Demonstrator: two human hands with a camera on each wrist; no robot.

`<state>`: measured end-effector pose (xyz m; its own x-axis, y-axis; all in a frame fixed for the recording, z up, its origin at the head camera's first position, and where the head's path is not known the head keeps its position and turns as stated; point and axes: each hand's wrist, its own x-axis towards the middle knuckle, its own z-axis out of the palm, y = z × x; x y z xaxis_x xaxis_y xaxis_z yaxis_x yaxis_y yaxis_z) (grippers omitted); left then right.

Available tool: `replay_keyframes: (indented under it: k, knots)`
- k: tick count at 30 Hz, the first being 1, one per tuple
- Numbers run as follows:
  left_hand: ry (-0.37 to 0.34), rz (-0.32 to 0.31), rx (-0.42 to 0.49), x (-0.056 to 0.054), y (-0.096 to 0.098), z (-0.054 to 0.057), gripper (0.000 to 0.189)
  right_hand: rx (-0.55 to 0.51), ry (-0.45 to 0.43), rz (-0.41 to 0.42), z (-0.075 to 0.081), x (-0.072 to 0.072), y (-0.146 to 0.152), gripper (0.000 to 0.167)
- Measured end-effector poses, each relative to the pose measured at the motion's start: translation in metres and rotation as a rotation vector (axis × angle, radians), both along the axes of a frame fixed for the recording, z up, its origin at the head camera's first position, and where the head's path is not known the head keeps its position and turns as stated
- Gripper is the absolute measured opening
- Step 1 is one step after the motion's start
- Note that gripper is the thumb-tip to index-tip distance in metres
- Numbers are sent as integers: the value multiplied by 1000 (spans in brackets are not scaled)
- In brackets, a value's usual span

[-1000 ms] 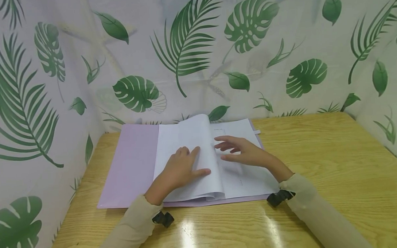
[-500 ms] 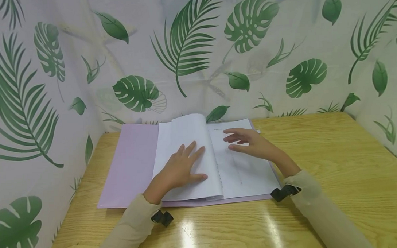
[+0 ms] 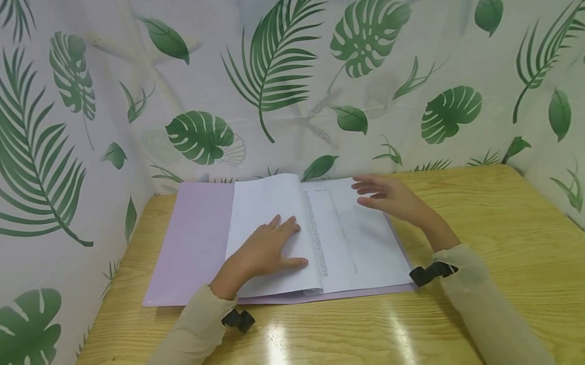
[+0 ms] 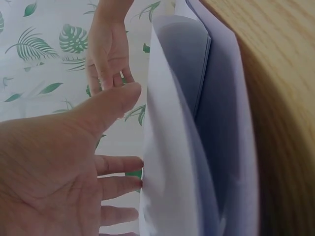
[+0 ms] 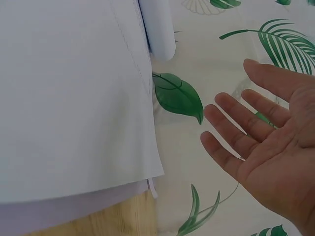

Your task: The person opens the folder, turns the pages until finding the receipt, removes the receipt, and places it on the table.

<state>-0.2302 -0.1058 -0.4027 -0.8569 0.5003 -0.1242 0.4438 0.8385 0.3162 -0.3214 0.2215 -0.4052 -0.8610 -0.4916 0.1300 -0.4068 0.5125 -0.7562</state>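
Note:
A lilac folder (image 3: 192, 234) lies spread on the table with white paper sheets in it. My left hand (image 3: 263, 250), fingers spread, rests on the turned-over sheets (image 3: 254, 200) left of the fold. In the left wrist view its fingertips touch the bowed paper (image 4: 167, 147), and gaps show between the layers. Over the upper right corner of the printed page (image 3: 333, 240) hovers my right hand (image 3: 394, 197), its fingers loosely extended. The right wrist view shows that hand (image 5: 266, 137) apart from the paper, palm in sight and holding nothing.
The wooden table (image 3: 493, 261) extends right of the folder and in front of it. A leaf-patterned cloth (image 3: 289, 86) hangs behind the table and along both sides. A small tab (image 5: 152, 188) sticks out at the folder's edge.
My right hand has moved right and away from me, from near the fold to the page's upper right corner. More print shows. The left hand stays on the turned sheets, which lie flatter.

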Motion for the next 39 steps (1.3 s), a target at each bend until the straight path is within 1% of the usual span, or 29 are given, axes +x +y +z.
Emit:
replay_keyframes:
  k: [8,14,22,27,31,39]
  knots:
    - [29,9,12,-1,0,-1,86,-7,-37,-38,-5,-5,15,61]
    - [28,14,4,-1,0,-1,89,-22,-77,-33,-9,-9,22,64]
    - [33,2,-30,-1,-1,-3,94,6,-109,-26,-18,-12,28,72]
    - [23,4,-42,-2,-2,-5,96,28,-146,-23,-24,-15,31,79]
    - [-1,14,-47,-3,-3,-6,96,76,-173,-34,-26,-15,31,83]
    - [-44,52,-54,-5,-5,-8,100,154,-178,-35,-31,-15,31,89]
